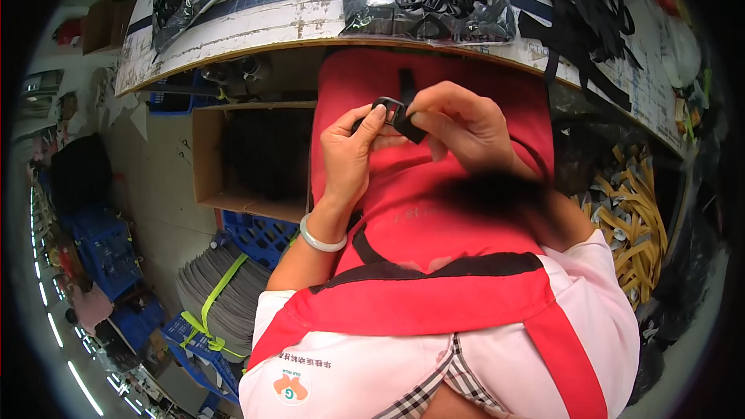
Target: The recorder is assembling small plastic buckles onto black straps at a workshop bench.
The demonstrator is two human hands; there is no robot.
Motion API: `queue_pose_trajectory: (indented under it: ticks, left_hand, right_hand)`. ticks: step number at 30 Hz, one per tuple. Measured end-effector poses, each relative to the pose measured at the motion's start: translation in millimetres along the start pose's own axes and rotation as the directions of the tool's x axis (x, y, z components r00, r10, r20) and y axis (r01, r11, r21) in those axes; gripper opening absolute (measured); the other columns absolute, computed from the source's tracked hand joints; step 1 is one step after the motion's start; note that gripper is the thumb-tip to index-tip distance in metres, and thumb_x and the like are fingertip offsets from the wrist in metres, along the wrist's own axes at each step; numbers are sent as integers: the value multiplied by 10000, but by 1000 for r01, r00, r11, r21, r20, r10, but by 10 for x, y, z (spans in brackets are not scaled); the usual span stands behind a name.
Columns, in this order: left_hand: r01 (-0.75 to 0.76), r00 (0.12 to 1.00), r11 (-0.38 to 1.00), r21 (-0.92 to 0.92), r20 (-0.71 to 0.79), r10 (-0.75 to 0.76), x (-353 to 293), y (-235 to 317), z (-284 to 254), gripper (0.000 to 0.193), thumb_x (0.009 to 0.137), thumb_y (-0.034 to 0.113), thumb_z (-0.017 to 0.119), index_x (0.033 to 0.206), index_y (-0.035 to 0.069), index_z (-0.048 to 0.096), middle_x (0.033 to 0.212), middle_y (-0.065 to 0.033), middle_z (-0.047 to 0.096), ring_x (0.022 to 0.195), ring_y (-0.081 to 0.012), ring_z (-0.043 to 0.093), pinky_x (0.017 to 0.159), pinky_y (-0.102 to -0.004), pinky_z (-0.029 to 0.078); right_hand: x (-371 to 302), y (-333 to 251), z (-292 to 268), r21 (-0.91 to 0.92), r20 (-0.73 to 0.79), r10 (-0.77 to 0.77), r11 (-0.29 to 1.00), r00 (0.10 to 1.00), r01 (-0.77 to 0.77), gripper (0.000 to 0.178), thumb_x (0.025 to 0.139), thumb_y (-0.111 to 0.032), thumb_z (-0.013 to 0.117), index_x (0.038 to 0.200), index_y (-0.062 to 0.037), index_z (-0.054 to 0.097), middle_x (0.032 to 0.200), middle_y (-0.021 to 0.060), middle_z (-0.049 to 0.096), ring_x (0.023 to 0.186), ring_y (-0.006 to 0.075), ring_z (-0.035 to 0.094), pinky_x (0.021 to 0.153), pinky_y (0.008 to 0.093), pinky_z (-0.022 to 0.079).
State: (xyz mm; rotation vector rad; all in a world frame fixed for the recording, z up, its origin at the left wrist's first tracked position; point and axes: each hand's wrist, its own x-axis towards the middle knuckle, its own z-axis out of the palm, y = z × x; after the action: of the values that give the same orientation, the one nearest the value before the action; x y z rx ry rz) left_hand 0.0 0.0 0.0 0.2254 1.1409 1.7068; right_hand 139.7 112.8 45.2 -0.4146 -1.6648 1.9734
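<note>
My left hand [347, 151] pinches a black plastic buckle [393, 112] between thumb and fingers, above my lap. Short black webbing strap [410, 131] runs at the buckle, and my right hand [466, 126] grips it between thumb and fingertips. Whether the strap passes fully through the buckle's slot is too small to make out. Both hands are close together over the red apron [419, 221]. A dark blur hides part of my right forearm.
A worn white worktable [272, 29] crosses ahead, carrying two clear bags [372, 22] [185, 12] of black buckles. Black straps [578, 8] hang over its right edge. Left stand a cardboard box [203, 157] and a grey webbing bundle [217, 279]; yellow strips [640, 225] lie right.
</note>
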Motion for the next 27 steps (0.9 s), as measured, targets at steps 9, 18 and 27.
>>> queue_pose_trajectory:
  ticks: [9,18,27]
  left_hand:
    - [-222,975,913,342,78,207,-38,37,17,139,885,11,653,1000,-63,680,887,-91,685,743,-167,685,675,-248,585]
    - [-349,934,845,404,217,282,34,27,-89,140,854,-46,653,990,-51,689,883,-45,646,738,-108,633,640,-210,511]
    - [-251,954,839,482,268,132,-64,203,-275,121,848,-73,619,949,-54,683,860,-55,640,670,-100,580,600,-211,448]
  right_hand:
    - [62,155,60,-108,-139,359,921,923,-375,116,920,-60,605,999,5,550,690,30,598,526,60,559,416,206,411]
    - [119,231,-305,243,208,614,722,762,-648,214,951,-228,605,921,-16,608,732,16,576,562,63,557,471,184,461]
    - [150,342,-151,80,260,597,770,759,-632,174,890,-185,626,858,-15,645,694,33,620,533,90,584,471,209,458]
